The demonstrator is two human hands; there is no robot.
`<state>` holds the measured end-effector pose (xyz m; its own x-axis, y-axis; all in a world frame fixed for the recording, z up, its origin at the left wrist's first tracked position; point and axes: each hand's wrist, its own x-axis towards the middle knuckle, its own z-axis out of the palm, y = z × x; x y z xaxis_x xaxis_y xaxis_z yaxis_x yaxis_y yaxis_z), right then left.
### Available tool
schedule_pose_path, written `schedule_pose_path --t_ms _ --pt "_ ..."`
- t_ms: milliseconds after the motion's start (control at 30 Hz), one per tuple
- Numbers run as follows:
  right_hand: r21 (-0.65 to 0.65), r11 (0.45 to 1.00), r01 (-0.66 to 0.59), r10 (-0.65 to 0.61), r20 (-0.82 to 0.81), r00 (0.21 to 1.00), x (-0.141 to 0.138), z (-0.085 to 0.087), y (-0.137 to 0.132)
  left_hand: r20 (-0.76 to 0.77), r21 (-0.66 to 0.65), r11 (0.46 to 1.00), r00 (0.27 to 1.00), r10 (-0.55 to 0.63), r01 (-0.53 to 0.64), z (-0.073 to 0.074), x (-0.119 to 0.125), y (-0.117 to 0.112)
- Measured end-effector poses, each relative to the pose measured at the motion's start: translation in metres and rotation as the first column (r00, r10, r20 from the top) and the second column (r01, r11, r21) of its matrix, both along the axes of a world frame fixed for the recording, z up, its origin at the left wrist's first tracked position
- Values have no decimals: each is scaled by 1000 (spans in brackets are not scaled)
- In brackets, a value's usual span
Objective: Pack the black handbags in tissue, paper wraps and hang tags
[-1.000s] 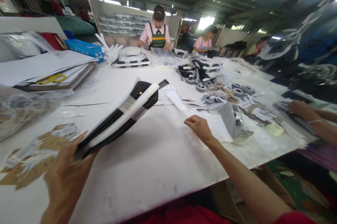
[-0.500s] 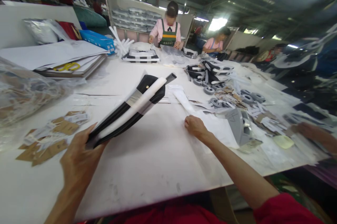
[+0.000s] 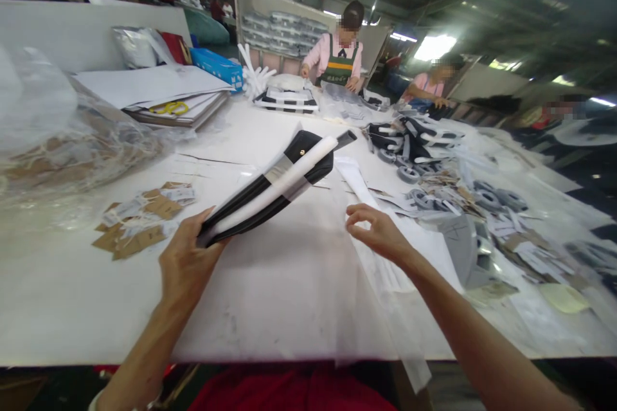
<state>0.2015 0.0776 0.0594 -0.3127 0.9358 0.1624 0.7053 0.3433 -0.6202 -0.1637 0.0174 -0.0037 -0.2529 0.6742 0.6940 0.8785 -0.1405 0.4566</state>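
My left hand (image 3: 190, 263) is closed around the lower end of a black bag (image 3: 260, 195), held tilted above the table. The bag has a small gold stud near its upper end, a white padded tube along it and a clear or grey wrap around its middle. To the right, my right hand (image 3: 378, 234) has thumb and forefinger pinched together on a thin clear plastic bag (image 3: 380, 308). That plastic bag trails down over the table's front edge. White sheets or sleeves (image 3: 424, 240) lie beneath and beside this hand.
Brown and white tags (image 3: 139, 218) lie at the left, near a large clear bag of tags (image 3: 72, 134). Yellow scissors (image 3: 168, 108) rest on stacked boards. Tape rolls (image 3: 409, 173), black bags (image 3: 419, 137) and a grey tape dispenser (image 3: 460, 247) stand right. Co-workers sit across the table.
My right hand has gone from a loose fist to a pinch, and clear plastic now hangs over the front edge. My left hand still holds the black bag. The view has shifted left.
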Motion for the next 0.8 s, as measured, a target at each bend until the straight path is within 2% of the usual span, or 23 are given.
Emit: schedule_pose_path --t_ms 67,167,333,467,567,667,733,800 --pt "-24 993 -118 120 64 991 -28 -9 -13 21 -14 1000 1000 -11 12 1 3 -1" --pt "-63 963 -263 270 180 946 -59 -32 -28 42 -13 999 999 -29 29 1 6 -2" --pt "84 963 -256 220 300 928 -84 -65 -26 53 -5 999 998 -42 42 -2 7 -4" --pt "-13 969 -246 230 401 887 -104 -73 -4 86 -26 999 996 -20 22 -2 8 -4" --pt "-15 963 -271 257 364 895 -118 -74 14 100 -38 999 995 -10 14 -1 9 -4" --pt "-19 953 -303 299 221 928 -121 -75 31 79 -30 999 996 -39 41 -2 11 -6" --pt "-66 972 -224 230 100 968 -113 -76 42 38 -27 996 996 -80 81 -5 13 -8" --pt "-97 991 -92 97 44 994 -96 -75 52 -21 -36 992 992 -124 123 -10 16 -11"
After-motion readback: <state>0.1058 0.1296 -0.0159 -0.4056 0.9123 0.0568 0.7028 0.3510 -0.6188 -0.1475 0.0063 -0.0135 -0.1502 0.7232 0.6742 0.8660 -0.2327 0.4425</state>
